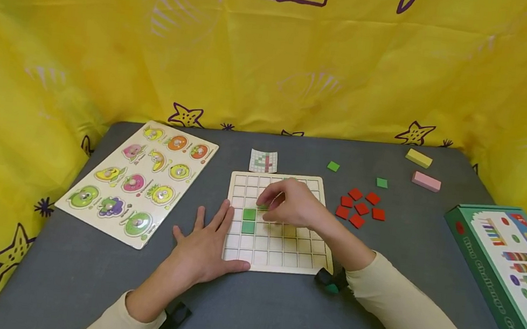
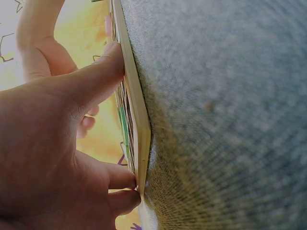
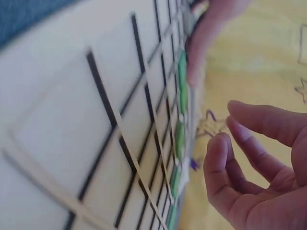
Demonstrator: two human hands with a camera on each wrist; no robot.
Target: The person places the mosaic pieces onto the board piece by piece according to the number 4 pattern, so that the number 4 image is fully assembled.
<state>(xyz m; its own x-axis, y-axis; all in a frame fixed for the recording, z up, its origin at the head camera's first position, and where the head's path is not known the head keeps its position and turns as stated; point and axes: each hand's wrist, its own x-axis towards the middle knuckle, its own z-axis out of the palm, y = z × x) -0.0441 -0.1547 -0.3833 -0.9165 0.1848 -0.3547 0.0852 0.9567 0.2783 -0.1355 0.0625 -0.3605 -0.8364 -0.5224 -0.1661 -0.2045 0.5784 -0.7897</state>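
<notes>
A makeshift play corner set up for children's tabletop games.

You sit at a grey felt-covered table (image 1: 85, 274) walled on three sides by a yellow plastic sheet printed with purple stars (image 1: 112, 33). On the table you have a wooden fruit peg puzzle board (image 1: 137, 180), a pale wooden grid board (image 1: 279, 242), loose red square tiles (image 1: 361, 208) and a green cardboard game box (image 1: 508, 285).

Six red tiles (image 1: 361, 208), two loose green tiles (image 1: 333, 166), two blocks (image 1: 419, 158)
</notes>
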